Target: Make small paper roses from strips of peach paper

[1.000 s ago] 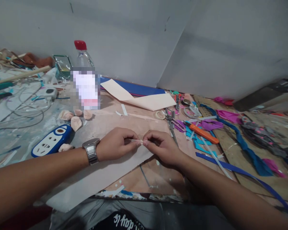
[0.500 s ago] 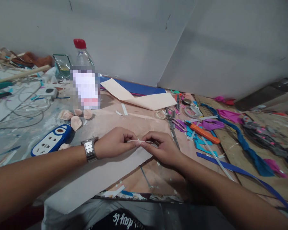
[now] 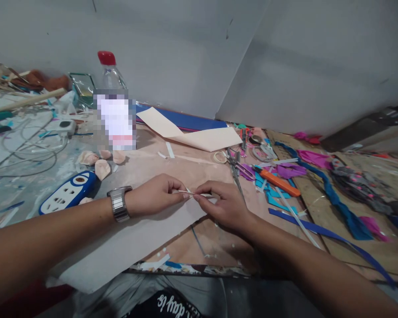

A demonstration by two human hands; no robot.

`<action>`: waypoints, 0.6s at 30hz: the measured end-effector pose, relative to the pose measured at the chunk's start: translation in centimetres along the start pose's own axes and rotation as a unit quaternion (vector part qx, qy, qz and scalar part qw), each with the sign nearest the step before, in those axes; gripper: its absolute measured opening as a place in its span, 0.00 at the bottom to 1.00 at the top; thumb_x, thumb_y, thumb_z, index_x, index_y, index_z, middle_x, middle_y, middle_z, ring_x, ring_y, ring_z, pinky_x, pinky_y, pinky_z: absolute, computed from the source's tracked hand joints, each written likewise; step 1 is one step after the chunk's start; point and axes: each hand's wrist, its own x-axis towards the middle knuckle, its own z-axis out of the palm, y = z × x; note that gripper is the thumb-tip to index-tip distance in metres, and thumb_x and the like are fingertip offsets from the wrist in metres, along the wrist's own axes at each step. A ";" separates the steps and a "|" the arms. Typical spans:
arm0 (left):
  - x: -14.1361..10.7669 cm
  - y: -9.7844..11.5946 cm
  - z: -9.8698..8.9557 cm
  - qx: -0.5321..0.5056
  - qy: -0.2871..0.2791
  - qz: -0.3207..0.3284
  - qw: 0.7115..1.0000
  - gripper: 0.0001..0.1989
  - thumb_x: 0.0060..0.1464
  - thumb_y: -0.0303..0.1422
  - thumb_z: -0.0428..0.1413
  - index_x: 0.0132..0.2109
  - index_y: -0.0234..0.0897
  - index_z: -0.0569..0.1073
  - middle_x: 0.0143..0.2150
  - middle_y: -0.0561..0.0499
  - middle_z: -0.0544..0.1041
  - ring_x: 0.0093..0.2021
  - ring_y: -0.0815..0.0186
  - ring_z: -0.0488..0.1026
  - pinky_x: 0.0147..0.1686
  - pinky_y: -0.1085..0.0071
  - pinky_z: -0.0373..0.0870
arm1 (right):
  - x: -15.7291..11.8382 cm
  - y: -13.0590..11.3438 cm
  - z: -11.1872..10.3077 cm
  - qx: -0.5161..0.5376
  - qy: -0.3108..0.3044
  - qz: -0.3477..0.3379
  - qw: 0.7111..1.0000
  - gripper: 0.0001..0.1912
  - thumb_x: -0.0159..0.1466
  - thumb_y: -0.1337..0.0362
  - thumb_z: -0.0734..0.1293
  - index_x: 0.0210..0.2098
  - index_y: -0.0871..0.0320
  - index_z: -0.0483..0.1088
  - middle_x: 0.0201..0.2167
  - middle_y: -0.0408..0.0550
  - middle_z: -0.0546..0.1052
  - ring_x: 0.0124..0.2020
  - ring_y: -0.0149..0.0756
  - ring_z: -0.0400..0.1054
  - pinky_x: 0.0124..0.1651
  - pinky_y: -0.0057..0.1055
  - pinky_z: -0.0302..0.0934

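Both hands meet over a long white sheet point(image 3: 129, 251) that slants across the front of the table. My left hand point(image 3: 157, 194), below a metal wristwatch point(image 3: 120, 204), pinches a small, thin, pale strip point(image 3: 187, 191) between thumb and forefinger. From the other side, my right hand point(image 3: 223, 205) grips the same strip with its fingertips. Its material is too small to make out. To the left of the hands lie several cream petal-shaped pieces point(image 3: 102, 169). Farther back rests a folded cream paper band point(image 3: 199, 140).
A blue-and-white power strip point(image 3: 64, 194) lies left. Behind it stand a red-capped bottle point(image 3: 111, 77) and a blurred phone-like screen point(image 3: 117, 121). On the right are scissors point(image 3: 234, 165), an orange utility knife point(image 3: 280, 182), blue ribbon point(image 3: 334, 198) and coloured scraps.
The thumbs have shifted a little along the thin strip, showing it at a slightly different slant. The whole view has moved slightly; the objects on the table lie as before.
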 end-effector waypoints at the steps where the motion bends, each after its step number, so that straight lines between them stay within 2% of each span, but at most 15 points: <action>1: 0.0 0.0 0.0 0.015 0.005 0.009 1.000 0.17 0.63 0.43 0.55 0.38 0.33 0.79 0.30 0.54 0.73 0.31 0.69 0.64 0.33 0.71 0.59 | 0.0 0.0 0.0 -0.007 0.000 -0.010 1.000 0.04 0.66 0.67 0.70 0.37 0.57 0.80 0.32 0.46 0.84 0.31 0.33 0.77 0.38 0.27 0.69; 6: -0.1 0.1 -0.2 0.029 0.015 0.025 0.999 0.14 0.63 0.39 0.55 0.37 0.34 0.77 0.30 0.54 0.74 0.32 0.69 0.65 0.33 0.72 0.59 | -0.1 0.1 0.0 -0.015 -0.003 -0.043 0.999 0.05 0.67 0.68 0.70 0.40 0.56 0.80 0.34 0.47 0.84 0.34 0.34 0.78 0.39 0.28 0.69; 14: 0.2 -0.1 -0.1 -0.087 -0.025 -0.032 0.995 0.12 0.60 0.38 0.57 0.38 0.33 0.79 0.36 0.50 0.79 0.34 0.68 0.70 0.37 0.72 0.64 | -0.1 0.3 0.1 -0.002 0.006 -0.054 0.999 0.03 0.66 0.68 0.71 0.38 0.57 0.79 0.33 0.46 0.84 0.32 0.32 0.78 0.36 0.26 0.68; 18: 0.2 -0.1 -0.2 -0.127 -0.031 -0.052 0.990 0.10 0.58 0.37 0.58 0.36 0.34 0.79 0.32 0.52 0.78 0.31 0.71 0.68 0.34 0.74 0.63 | -0.1 0.3 0.2 -0.009 0.003 -0.062 0.998 0.03 0.66 0.68 0.71 0.38 0.57 0.79 0.32 0.46 0.83 0.32 0.32 0.78 0.37 0.27 0.67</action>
